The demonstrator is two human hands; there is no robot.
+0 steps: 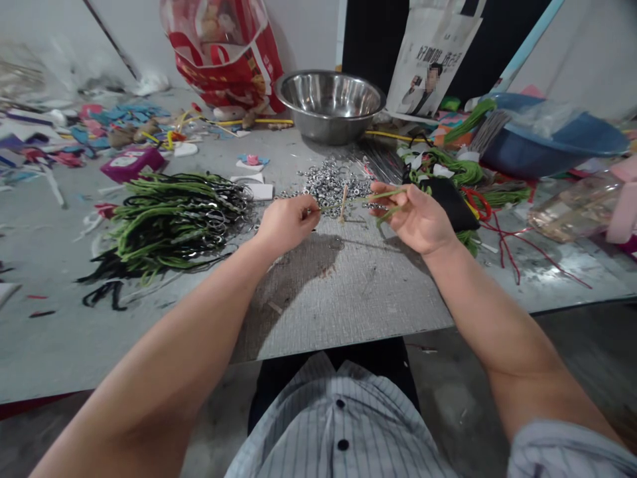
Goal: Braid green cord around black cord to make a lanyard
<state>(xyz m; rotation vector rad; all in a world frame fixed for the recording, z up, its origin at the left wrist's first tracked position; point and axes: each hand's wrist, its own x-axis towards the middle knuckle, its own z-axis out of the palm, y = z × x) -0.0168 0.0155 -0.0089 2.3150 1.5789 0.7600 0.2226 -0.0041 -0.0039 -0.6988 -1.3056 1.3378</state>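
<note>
My left hand [289, 222] is closed in a pinch on one end of a thin green cord [389, 194]. The cord runs across to my right hand [421, 216], where it loops around partly curled fingers and is gripped near the thumb. Between the hands a short, thin wooden stick [344, 202] stands upright on the table. Just behind it lies a heap of small shiny metal rings [323, 180]. To the left of my left hand is a bundle of green and black cords [164, 222] with metal clasps at their right ends.
A steel bowl [331, 109] stands at the back of the grey table [318, 299], beside a red bag [223, 66] and a white paper bag [430, 60]. More green cords [460, 166], red cords [517, 242], a blue basin [552, 143] and a clear bottle [577, 209] fill the right side.
</note>
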